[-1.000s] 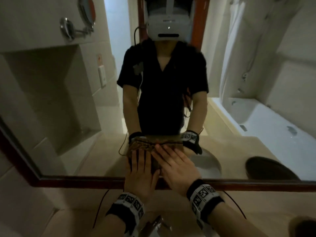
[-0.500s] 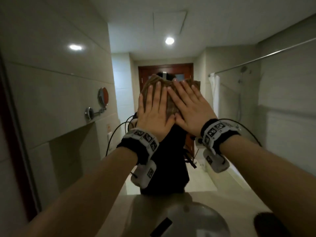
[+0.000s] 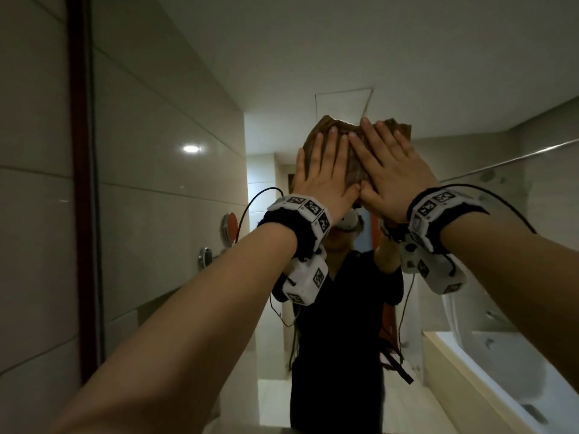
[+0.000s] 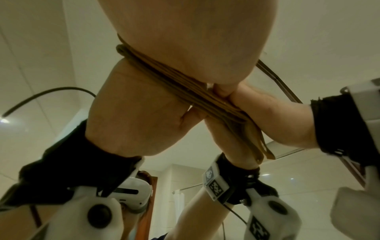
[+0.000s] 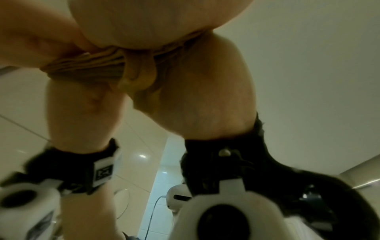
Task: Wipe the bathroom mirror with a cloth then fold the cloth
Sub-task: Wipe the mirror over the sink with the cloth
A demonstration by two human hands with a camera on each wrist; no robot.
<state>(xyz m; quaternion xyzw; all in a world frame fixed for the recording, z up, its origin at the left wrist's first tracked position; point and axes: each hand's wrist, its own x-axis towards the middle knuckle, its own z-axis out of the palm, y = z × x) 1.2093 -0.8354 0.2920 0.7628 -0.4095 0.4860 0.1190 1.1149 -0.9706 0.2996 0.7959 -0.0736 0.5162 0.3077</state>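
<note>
Head view: hands (image 3: 326,180) pushed cloth (image 3: 355,164) higher.

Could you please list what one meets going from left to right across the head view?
Mirror frame → round wall mirror → left hand → right hand → bathtub.

Mirror glass (image 3: 313,73) lies open above and right of the pressed cloth (image 3: 354,164); the dark frame (image 3: 80,183) bounds travel far left.
</note>
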